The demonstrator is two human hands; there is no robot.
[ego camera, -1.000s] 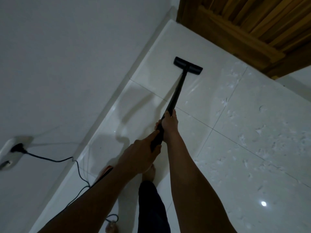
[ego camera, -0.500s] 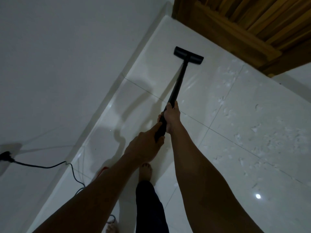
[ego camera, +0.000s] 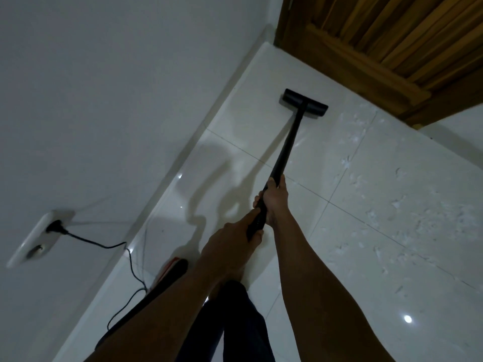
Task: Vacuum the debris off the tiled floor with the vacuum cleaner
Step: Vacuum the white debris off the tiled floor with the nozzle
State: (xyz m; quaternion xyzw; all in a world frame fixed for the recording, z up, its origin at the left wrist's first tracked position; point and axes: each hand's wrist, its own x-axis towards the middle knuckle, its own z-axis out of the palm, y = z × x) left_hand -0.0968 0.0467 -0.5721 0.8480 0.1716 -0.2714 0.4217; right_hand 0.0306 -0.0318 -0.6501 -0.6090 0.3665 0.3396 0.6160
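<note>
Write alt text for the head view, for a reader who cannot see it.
A person's left hand and right hand hold a black vacuum wand, its floor head on the white tiled floor by the wall. Pale debris litters the tiles to the right, near a wooden door; a cord is plugged into a wall socket.

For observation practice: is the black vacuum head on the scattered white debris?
No, the black vacuum head sits on clean tile, beside the white debris.
</note>
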